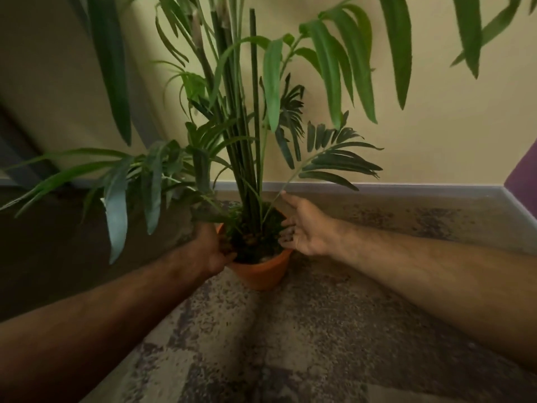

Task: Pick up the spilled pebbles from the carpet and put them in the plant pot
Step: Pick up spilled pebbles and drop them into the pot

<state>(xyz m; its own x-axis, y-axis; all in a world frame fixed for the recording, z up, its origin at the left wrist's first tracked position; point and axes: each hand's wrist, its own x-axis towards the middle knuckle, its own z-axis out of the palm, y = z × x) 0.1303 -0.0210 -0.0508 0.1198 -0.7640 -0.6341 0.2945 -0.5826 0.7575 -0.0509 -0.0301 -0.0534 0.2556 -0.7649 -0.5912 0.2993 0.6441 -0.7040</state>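
From the head camera, the orange plant pot [260, 271] stands on a mottled grey and brown carpet [319, 330], near the far edge where the carpet meets a pale skirting board [406, 188] along the yellow wall [436, 126]. A purple surface [526, 175] closes the corner at the far right, and the floor to the left of the pot lies in deep shadow. In front of the pot and to its right the carpet stretches wide between the two forearms and beyond the right one. Above the pot the room is crowded: tall dark green stems [247, 126] rise from the soil and long leaves [328, 71] droop outward on both sides, some hanging low over the left hand's side. The left hand [210, 247] is at the pot's left rim, its fingers curled around the edge and gripping it. The right hand [305, 226] is at the pot's right rim with fingers spread and mostly straight, the forefinger reaching up toward a thin stalk, the lower fingertips just at the rim; it holds nothing visible. A few brownish pebbles [252, 237] sit on the dark soil inside the pot, by the stem bases. The picture is too blurred to pick out loose pebbles on the carpet.
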